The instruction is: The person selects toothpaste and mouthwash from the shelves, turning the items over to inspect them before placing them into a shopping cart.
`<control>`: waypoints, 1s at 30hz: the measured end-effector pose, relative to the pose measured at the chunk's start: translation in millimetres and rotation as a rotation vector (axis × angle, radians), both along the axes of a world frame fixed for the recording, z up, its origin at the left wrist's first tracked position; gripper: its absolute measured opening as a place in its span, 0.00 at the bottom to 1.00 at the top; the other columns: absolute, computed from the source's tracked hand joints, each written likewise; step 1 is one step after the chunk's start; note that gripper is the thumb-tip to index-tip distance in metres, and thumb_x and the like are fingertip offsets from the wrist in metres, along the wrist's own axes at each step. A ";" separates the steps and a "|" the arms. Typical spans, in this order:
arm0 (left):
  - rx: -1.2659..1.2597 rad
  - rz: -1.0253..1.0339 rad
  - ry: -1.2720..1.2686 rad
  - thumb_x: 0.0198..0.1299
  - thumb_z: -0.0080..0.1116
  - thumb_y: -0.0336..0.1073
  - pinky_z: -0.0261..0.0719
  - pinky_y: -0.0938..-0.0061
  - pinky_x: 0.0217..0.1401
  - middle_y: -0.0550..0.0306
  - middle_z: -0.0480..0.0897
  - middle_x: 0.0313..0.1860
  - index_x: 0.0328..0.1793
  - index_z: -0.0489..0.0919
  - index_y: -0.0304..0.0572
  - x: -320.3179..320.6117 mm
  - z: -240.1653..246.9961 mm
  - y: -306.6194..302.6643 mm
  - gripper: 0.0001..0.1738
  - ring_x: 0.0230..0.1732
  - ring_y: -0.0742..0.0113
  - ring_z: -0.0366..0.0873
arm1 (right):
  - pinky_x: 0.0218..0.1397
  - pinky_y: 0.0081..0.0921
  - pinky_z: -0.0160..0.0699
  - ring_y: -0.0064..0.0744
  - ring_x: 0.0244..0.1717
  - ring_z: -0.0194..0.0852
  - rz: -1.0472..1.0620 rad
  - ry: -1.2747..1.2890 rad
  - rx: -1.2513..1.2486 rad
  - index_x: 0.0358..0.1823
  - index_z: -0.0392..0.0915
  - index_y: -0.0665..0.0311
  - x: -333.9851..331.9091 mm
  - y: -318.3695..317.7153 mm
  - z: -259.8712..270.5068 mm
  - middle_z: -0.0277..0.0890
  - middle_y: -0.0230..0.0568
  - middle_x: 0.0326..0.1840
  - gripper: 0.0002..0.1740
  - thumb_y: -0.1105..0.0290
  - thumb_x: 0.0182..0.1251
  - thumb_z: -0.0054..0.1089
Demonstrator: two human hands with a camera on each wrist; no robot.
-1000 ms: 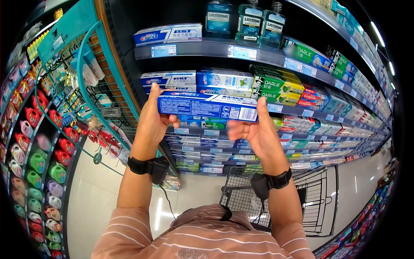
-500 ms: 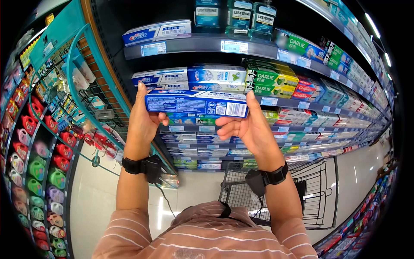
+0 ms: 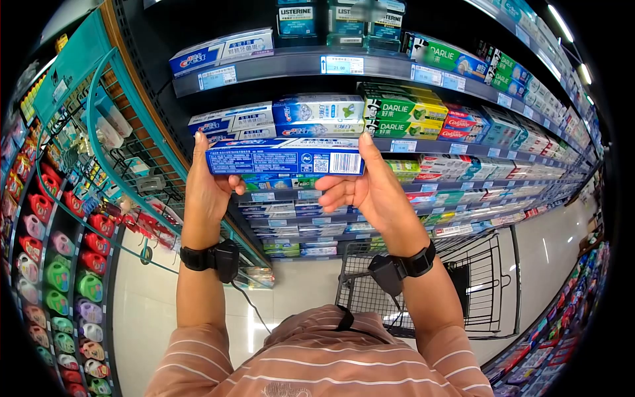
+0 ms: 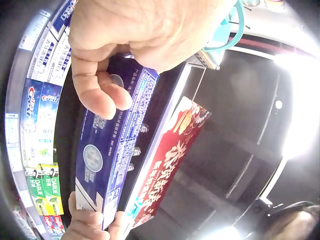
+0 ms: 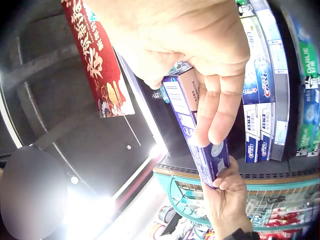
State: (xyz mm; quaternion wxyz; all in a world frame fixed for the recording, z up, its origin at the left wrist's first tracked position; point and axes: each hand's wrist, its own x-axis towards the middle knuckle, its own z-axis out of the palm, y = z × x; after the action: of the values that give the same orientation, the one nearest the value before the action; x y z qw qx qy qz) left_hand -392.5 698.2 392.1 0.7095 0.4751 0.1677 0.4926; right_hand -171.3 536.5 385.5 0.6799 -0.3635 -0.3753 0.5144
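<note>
Blue carton (image 3: 284, 159), head view centre, a bit above mid-frame, held up in front of the shelf (image 3: 278, 74). Long axis runs left to right, near level, bridging both hands; small-print side faces the head camera, barcode toward the right end.

Left hand (image 3: 210, 182) pinches the left end: thumb up along it, fingers curled beneath, narrow grip. Right hand (image 3: 374, 188) holds the right end: thumb at upper corner, fingers bent loosely below, also narrow. Neither hand nearer, one per end; carton lies rightward of the left, leftward of the right.

Crest cartons (image 3: 317, 109) and Darlie cartons (image 3: 403, 112) sit behind, upper middle. Left wrist view has a dark gap there, so carton looks apart from them.

Left wrist view adds a round emblem (image 4: 93, 158) on the broad panel, hidden from the head camera. Right wrist view adds the tan end panel (image 5: 191, 90), also hidden there, with fingers lying along the carton. Red banner (image 4: 172, 162) shows in both wrist views, not head. Shopping cart (image 3: 458, 284): head view only, lower right.
</note>
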 end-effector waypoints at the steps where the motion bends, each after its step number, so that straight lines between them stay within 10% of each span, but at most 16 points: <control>1: 0.001 -0.003 -0.002 0.79 0.46 0.60 0.75 0.81 0.18 0.60 0.86 0.33 0.54 0.77 0.45 0.0 -0.4 0.6 0.25 0.20 0.79 0.77 | 0.37 0.39 0.91 0.46 0.35 0.90 -0.006 0.000 -0.007 0.60 0.75 0.71 -0.3 0.1 0.6 0.86 0.61 0.42 0.39 0.36 0.80 0.41; 15: 0.063 -0.032 0.033 0.81 0.39 0.58 0.80 0.76 0.23 0.56 0.83 0.36 0.58 0.79 0.36 5.2 0.1 8.4 0.31 0.21 0.76 0.76 | 0.44 0.41 0.93 0.52 0.45 0.90 -0.065 0.058 0.005 0.64 0.71 0.74 0.6 -1.9 2.5 0.84 0.60 0.53 0.27 0.54 0.83 0.45; 30: 0.439 0.190 0.256 0.82 0.36 0.57 0.81 0.76 0.46 0.50 0.81 0.57 0.78 0.71 0.42 14.6 -8.0 36.3 0.32 0.48 0.71 0.80 | 0.53 0.43 0.92 0.56 0.52 0.88 -0.223 0.017 0.067 0.73 0.58 0.73 1.0 6.8 -5.9 0.79 0.64 0.60 0.30 0.65 0.76 0.45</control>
State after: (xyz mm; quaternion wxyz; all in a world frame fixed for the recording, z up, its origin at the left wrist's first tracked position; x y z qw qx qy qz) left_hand -377.9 734.5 384.2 0.5132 0.6579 0.1890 0.5177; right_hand -170.3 543.3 379.6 0.7479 -0.3756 -0.3439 0.4258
